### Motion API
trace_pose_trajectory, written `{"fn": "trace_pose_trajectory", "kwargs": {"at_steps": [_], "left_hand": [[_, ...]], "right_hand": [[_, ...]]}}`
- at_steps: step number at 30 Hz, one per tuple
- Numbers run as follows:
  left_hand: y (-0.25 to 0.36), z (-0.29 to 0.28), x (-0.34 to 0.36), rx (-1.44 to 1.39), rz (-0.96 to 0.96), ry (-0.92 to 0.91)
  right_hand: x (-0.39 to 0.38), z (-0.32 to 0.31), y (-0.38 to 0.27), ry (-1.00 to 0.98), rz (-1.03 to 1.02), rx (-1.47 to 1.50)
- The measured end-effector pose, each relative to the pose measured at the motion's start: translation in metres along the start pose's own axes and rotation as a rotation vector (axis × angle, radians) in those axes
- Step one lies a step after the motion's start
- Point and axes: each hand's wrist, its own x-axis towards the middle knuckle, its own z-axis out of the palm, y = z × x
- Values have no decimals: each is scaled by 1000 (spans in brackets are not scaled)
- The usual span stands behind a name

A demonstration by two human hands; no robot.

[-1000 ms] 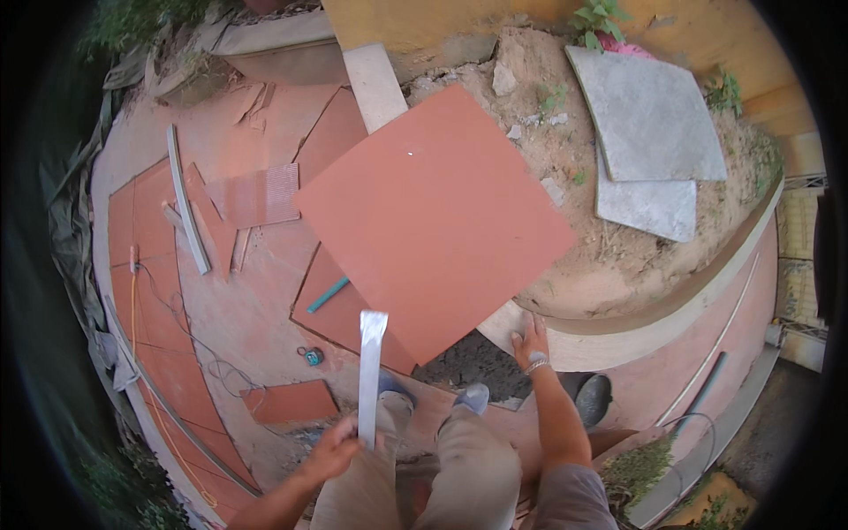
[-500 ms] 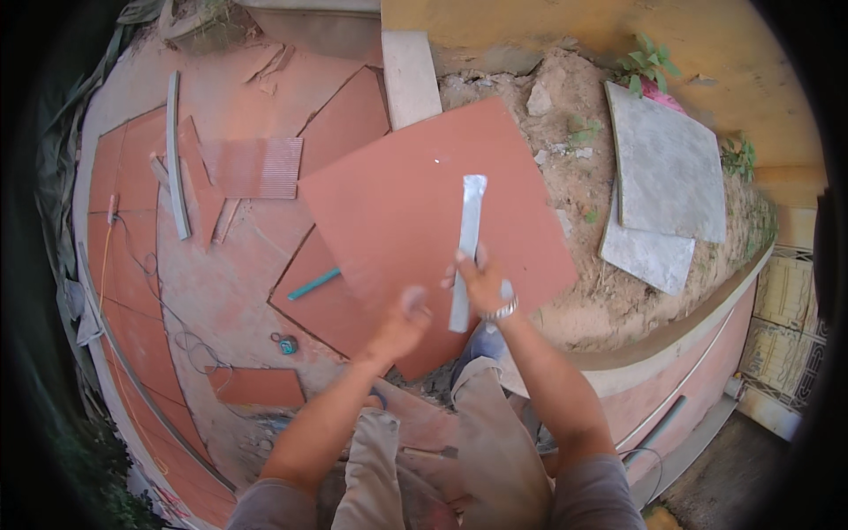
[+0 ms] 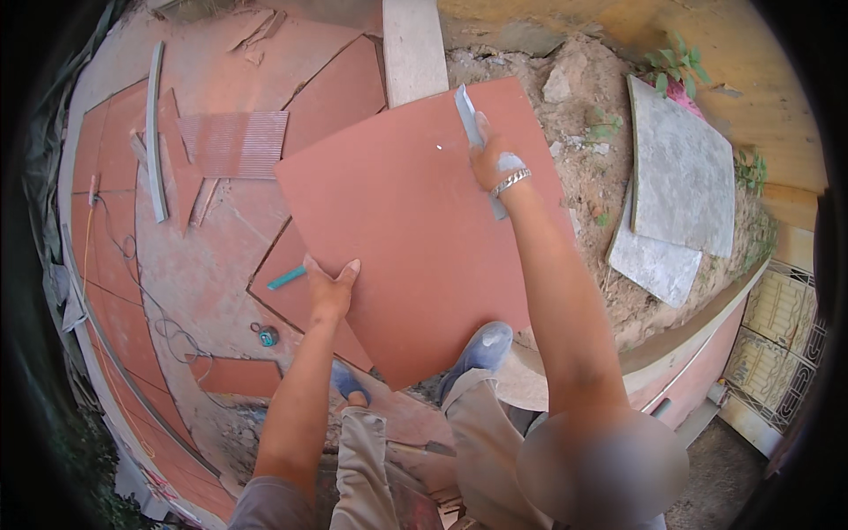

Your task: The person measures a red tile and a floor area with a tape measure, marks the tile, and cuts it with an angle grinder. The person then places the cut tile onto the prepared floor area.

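A large square red tile (image 3: 406,230) lies in front of me, overlapping other tiles. At its left edge, my left hand (image 3: 329,287) has the thumb on the top face and a finger over the side, gripping the edge. My right hand (image 3: 492,157), with a chain bracelet at the wrist, is closed around a flat silver metal bar (image 3: 465,113) over the tile's far right part. The bar's lower end shows below the palm. Beside my left hand, a short teal stick (image 3: 285,276) rests on the tile beneath.
A teal tape measure (image 3: 267,336) and a cut tile piece (image 3: 233,374) lie at left. Farther off are a ribbed tile (image 3: 232,143) and a long grey strip (image 3: 156,132). A cable (image 3: 159,305) crosses the floor. Grey slabs (image 3: 682,168) rest on soil at right.
My right hand has carried the metal bar forward to the tile's far side. My left hand has moved left, from above the tile to its left edge. The view has shifted slightly.
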Motion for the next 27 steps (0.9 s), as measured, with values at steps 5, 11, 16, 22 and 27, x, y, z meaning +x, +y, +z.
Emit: {"fn": "trace_pose_trajectory", "kwargs": {"at_steps": [5,11,16,22,27], "left_hand": [[2,-3,1,42,14,-15],[6,-1,-2,0,-17,9],[4,-3,-1,35,20,3],[5,-2,0,-28,35,-19],[10,-3,-2,0,-11,-19]], "right_hand": [[10,-15,-15,-180,173,211],[11,-18,-21,-174,174,209],[13,-24,-23,-252,211,212],[14,-30,-18,-343,231,247],[6,-28,-16,-315,125,14]]}}
